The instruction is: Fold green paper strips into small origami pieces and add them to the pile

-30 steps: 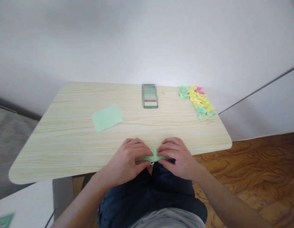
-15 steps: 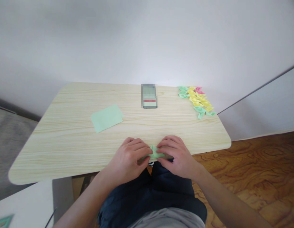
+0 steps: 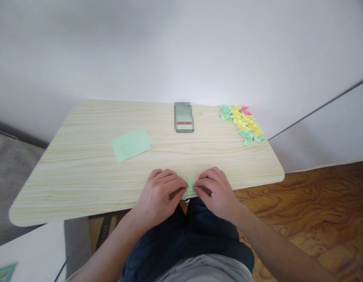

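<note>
A small piece of folded green paper [image 3: 189,188] lies at the table's front edge, with a short slit or crease line near its top. My left hand [image 3: 162,192] pinches its left side between thumb and fingers. On the right side, my right hand [image 3: 215,192] pinches it the same way. Both hands cover the paper's outer ends, so only its middle shows. Farther back on the left, flat sheets of green paper [image 3: 131,145] lie slightly fanned.
A pixelated phone-like device [image 3: 184,117] lies at the back of the wood-grain table [image 3: 67,176]. Several folded paper pieces [image 3: 246,123] in green, yellow and pink cluster at the back right. A white wall [image 3: 181,51] stands behind, and a white surface [image 3: 29,250] is at the lower left.
The fingers of both hands have drawn closer into a pinch on the folded green paper. My right thumb has moved up to the paper's edge. The rest stays in place.
</note>
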{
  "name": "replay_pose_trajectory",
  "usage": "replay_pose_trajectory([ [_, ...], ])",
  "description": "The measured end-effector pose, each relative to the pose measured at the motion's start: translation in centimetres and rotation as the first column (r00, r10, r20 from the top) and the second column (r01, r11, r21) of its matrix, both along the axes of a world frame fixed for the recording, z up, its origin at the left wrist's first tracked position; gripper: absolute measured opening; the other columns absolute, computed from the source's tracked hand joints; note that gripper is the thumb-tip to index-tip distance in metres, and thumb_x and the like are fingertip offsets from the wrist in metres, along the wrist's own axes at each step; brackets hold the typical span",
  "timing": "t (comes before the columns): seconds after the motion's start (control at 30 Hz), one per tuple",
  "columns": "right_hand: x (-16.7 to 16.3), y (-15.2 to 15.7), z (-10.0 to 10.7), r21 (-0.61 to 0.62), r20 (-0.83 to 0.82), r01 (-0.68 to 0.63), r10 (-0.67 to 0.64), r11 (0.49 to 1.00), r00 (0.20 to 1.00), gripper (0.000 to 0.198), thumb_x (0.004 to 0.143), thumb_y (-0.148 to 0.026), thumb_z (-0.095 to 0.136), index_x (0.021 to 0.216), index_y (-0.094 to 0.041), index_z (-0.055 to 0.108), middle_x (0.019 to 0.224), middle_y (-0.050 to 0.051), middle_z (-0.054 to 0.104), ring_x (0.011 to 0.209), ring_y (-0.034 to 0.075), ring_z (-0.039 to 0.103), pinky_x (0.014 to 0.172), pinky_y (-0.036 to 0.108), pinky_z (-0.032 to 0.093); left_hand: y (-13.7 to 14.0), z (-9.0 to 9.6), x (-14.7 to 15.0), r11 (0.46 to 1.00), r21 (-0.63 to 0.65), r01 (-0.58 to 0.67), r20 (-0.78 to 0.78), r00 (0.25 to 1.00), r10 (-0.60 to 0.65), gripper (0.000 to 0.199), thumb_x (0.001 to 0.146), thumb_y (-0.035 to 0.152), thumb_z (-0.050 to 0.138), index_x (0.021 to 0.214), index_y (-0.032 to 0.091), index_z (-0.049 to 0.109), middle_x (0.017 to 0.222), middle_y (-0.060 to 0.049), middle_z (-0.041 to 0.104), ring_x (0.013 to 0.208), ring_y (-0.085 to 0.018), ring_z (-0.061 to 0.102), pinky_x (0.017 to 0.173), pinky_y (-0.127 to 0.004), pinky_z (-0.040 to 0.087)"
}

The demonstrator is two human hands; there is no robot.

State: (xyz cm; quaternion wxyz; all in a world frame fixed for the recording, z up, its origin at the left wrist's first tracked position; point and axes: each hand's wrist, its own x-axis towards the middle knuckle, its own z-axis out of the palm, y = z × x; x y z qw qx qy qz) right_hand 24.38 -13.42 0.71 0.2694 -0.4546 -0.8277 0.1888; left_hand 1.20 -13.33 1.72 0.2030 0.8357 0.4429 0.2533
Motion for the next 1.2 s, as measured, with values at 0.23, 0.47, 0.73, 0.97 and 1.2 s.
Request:
replay_pose_trajectory([
  [0.23,-0.1,-0.3,-0.2,-0.01,0.028,0.035,-0.035,0.999,0.999,0.006,0.095,-0.028,0.069,0.095,-0.025,0.074,0.093,0.006,0.067,0.096,0.024,0.054,0.087,0.044,0.043,-0.1,-0.4,-0.1,1.0,0.013,0.005,0.0,1.0,-0.005,0.017,0.098,0.022,0.058,0.097,0.028,0.074,0.102,0.001,0.077,0.103,-0.02,0.063,0.092,-0.04,0.037],
  [0.47,-0.2,-0.4,-0.3,-0.006,0.045,0.053,-0.052,0.999,0.998,0.008,0.092,-0.032,0.074,0.094,-0.025,0.073,0.093,0.005,0.067,0.096,0.025,0.054,0.087,0.044,0.041,-0.1,-0.6,-0.4,0.998,0.024,0.062,-0.007,0.998,-0.062,0.027,0.099,0.016,0.054,0.103,0.032,0.076,0.11,0.001,0.075,0.107,-0.02,0.061,0.092,-0.042,0.036],
  [0.73,-0.1,0.6,0.1,-0.035,0.074,0.022,-0.02,0.999,0.997,0.011,0.091,-0.034,0.076,0.088,-0.024,0.071,0.088,0.003,0.067,0.093,0.023,0.054,0.082,0.04,0.038,0.0,-0.7,-0.6,0.994,0.034,0.107,-0.017,0.994,-0.106,0.033,0.097,0.011,0.052,0.106,0.032,0.076,0.11,-0.001,0.075,0.108,-0.021,0.06,0.092,-0.042,0.037],
  [0.97,1.1,2.0,0.7,-0.071,0.074,-0.138,0.143,0.988,0.987,0.004,0.095,-0.026,0.071,0.092,-0.025,0.074,0.089,0.002,0.068,0.092,0.02,0.056,0.082,0.037,0.038,-0.2,-0.9,-1.0,0.988,0.076,0.133,-0.036,0.991,-0.131,0.036,0.095,0.009,0.054,0.108,0.033,0.077,0.112,-0.001,0.074,0.11,-0.023,0.06,0.093,-0.044,0.038],
  [1.2,1.8,1.6,0.3,0.002,0.074,-0.195,0.194,0.981,0.978,0.013,0.098,-0.022,0.065,0.101,-0.027,0.076,0.095,0.004,0.069,0.095,0.021,0.058,0.086,0.039,0.042,-1.0,-1.3,-1.5,0.984,0.128,0.126,-0.076,0.99,-0.117,0.037,0.094,0.009,0.055,0.114,0.034,0.075,0.132,0.001,0.07,0.119,-0.025,0.057,0.101,-0.046,0.039],
])
